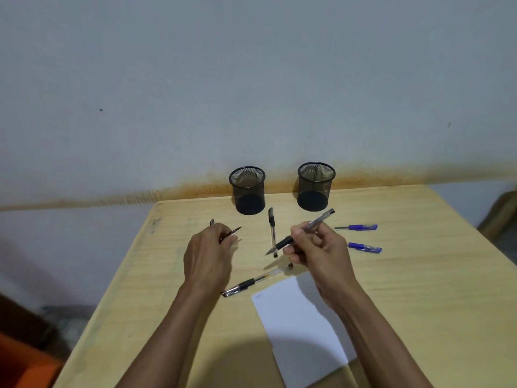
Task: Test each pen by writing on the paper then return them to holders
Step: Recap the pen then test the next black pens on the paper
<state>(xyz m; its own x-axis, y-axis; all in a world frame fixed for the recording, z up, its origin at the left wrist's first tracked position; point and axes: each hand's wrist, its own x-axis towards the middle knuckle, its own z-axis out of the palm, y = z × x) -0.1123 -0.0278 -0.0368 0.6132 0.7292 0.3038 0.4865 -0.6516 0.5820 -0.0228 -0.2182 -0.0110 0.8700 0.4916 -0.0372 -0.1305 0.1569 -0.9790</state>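
My right hand (316, 253) grips an uncapped black pen (313, 225) above the table, tip pointing down-left, clear of the paper. My left hand (208, 256) is closed on a small dark piece (232, 233), which looks like a pen cap. A white paper (302, 329) lies below my right hand with a faint mark at its top left corner. Two empty black mesh holders (247, 190) (315, 186) stand at the table's back edge. Two black pens (272, 231) (249, 283) and two blue pens (356, 227) (365, 247) lie loose on the table.
The light wooden table (419, 275) meets a pale wall behind the holders. Its left edge drops to the floor, where an orange object (25, 365) sits. A small dark cap (290, 266) lies near the paper's top edge.
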